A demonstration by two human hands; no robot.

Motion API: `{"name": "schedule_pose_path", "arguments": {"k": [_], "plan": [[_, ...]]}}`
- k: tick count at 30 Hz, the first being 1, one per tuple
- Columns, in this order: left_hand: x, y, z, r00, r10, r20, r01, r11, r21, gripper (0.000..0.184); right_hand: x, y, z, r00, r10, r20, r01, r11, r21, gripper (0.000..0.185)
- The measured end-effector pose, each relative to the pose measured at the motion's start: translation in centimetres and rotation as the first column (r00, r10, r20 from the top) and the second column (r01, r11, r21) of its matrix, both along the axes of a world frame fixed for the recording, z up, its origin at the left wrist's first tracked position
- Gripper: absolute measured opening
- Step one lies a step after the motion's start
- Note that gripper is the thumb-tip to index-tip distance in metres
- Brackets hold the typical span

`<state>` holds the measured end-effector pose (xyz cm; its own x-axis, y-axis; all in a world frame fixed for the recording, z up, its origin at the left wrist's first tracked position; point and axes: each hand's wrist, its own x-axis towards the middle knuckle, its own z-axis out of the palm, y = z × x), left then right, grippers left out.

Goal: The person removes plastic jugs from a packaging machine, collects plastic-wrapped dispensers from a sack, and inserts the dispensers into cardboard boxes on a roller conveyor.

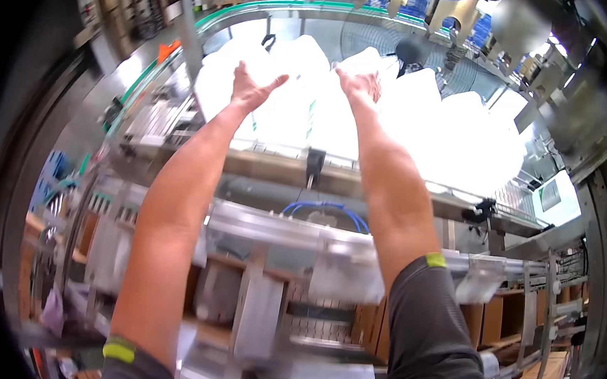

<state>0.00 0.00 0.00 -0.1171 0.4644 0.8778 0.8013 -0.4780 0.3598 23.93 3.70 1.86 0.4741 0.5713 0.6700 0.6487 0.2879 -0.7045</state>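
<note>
A row of bright white, overexposed containers [422,135] stands on the conveyor beyond the metal rail. They look like bulky plastic jugs with narrowing tops, but glare washes out their details. Both my arms stretch forward over the rail. My left hand [254,93] is at the left containers, thumb and fingers spread apart. Near the middle of the row, my right hand [361,87] is against or just over another white container, its fingers apart. Contact is hard to judge in the glare. Neither hand visibly grips anything.
A metal rail [248,165] with a black clamp [315,163] crosses in front of the containers. Below it run a second conveyor frame [272,226], blue hoses [327,207] and cardboard boxes [503,319]. A green-edged curved conveyor [261,4] passes behind, and a white panel [558,199] stands right.
</note>
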Motion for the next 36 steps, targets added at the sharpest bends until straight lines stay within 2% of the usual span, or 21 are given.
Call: {"name": "schedule_pose_path", "arguments": {"k": [1, 2, 3, 4, 5, 7, 10, 11, 12, 14, 15, 17, 19, 20, 22, 24, 27, 30, 32, 34, 36], "plan": [[0.6, -0.4, -0.2, 0.994, -0.043, -0.104, 0.029, 0.99, -0.138, 0.1, 0.1, -0.7, -1.4, 0.999, -0.042, 0.022, 0.039, 0.992, 0.117, 0.085], [0.3, 2.4, -3.8, 0.983, -0.183, -0.01, 0.175, 0.921, 0.348, 0.089, 0.9, -4.8, -2.1, 0.996, 0.076, 0.049, -0.082, 0.986, 0.145, 0.064], [1.3, 9.9, -1.2, 0.994, -0.109, -0.018, 0.11, 0.951, 0.289, 0.08, 1.2, 5.8, 0.3, 0.995, 0.091, 0.037, -0.097, 0.97, 0.222, 0.058], [-0.2, 10.6, -8.2, 0.996, -0.041, -0.076, 0.04, 0.999, -0.012, 0.077, 2.6, 3.8, -7.7, 0.994, 0.106, 0.028, -0.109, 0.988, 0.108, 0.06], [4.0, 3.4, -12.5, 0.939, 0.331, -0.095, -0.338, 0.939, -0.064, 0.078, 4.2, 1.5, -14.9, 0.997, 0.051, 0.064, -0.065, 0.966, 0.25, 0.072], [8.4, -4.9, -30.3, 0.949, 0.316, -0.002, -0.313, 0.938, -0.152, 0.087, 9.1, -5.5, -28.2, 0.918, 0.388, -0.079, -0.389, 0.848, -0.361, 0.093], [13.6, -4.6, -28.0, 0.907, 0.416, 0.058, -0.407, 0.905, -0.126, 0.083, 14.0, -5.6, -26.7, 0.914, 0.382, 0.134, -0.34, 0.904, -0.259, 0.101], [19.1, -4.9, -26.9, 0.991, 0.024, 0.13, -0.018, 0.999, -0.049, 0.094, 20.4, -7.0, -27.0, 0.932, 0.003, 0.362, -0.02, 0.999, 0.044, 0.089], [23.6, -6.9, -27.3, 0.923, -0.348, 0.162, 0.353, 0.936, -0.001, 0.107, 26.6, -7.7, -28.5, 0.926, -0.143, 0.35, 0.155, 0.988, -0.006, 0.08], [31.2, -4.3, -27.0, 0.976, 0.084, -0.202, -0.085, 0.996, 0.006, 0.108, 34.8, -7.5, -27.7, 0.925, -0.289, 0.247, 0.356, 0.887, -0.295, 0.067], [33.0, -4.3, -25.1, 0.959, -0.076, -0.272, -0.056, 0.894, -0.445, 0.098, 36.7, -6.6, -25.6, 0.931, -0.319, 0.177, 0.363, 0.775, -0.517, 0.063], [35.7, -5.3, -26.8, 0.931, -0.083, -0.356, -0.12, 0.85, -0.512, 0.087, 38.7, -8.2, -25.9, 0.943, -0.221, 0.249, 0.317, 0.821, -0.475, 0.068], [37.2, -6.9, -28.8, 0.979, -0.101, -0.178, 0.036, 0.941, -0.336, 0.082, 45.1, -8.6, -28.9, 0.981, 0.167, -0.102, -0.19, 0.942, -0.278, 0.081], [38.2, -7.1, -28.5, 0.985, -0.043, -0.169, -0.024, 0.926, -0.377, 0.081, 45.5, -11.1, -26.6, 0.967, 0.247, -0.068, -0.251, 0.866, -0.432, 0.094], [37.3, -8.0, -29.7, 0.959, 0.023, -0.284, -0.072, 0.984, -0.163, 0.091, 47.6, -15.7, -22.3, 0.996, 0.064, 0.063, -0.033, 0.911, -0.411, 0.099], [34.1, -15.8, -26.8, 0.925, -0.327, -0.194, 0.285, 0.934, -0.215, 0.096, 55.2, -9.8, -26.7, 0.8, -0.52, 0.298, 0.58, 0.798, -0.163, 0.115], [29.3, -29.7, -25.9, 0.835, -0.426, -0.35, 0.296, 0.882, -0.367, 0.095, 56.7, -9.3, -24.8, 0.938, -0.346, 0.001, 0.315, 0.853, -0.416, 0.076], [25.6, -41.3, -26.7, 0.842, -0.309, -0.443, -0.033, 0.79, -0.613, 0.068, 59.8, -9.0, -26.4, 0.98, -0.193, -0.038, 0.163, 0.904, -0.395, 0.052], [24.3, -45.9, -27.3, 0.783, -0.332, -0.527, -0.182, 0.687, -0.704, 0.09, 60.1, -9.9, -26.3, 0.976, -0.216, -0.025, 0.18, 0.867, -0.465, 0.085], [20.8, -51.4, -30.0, 0.914, -0.223, -0.34, -0.143, 0.606, -0.782, 0.081, 58.4, -11.3, -26.6, 0.952, -0.304, -0.042, 0.264, 0.879, -0.397, 0.116], [17.4, -57.2, -30.9, 0.946, -0.18, -0.268, -0.127, 0.557, -0.821, 0.082, 57.2, -14.1, -29.3, 0.946, -0.269, -0.181, 0.225, 0.946, -0.233, 0.11]]}}
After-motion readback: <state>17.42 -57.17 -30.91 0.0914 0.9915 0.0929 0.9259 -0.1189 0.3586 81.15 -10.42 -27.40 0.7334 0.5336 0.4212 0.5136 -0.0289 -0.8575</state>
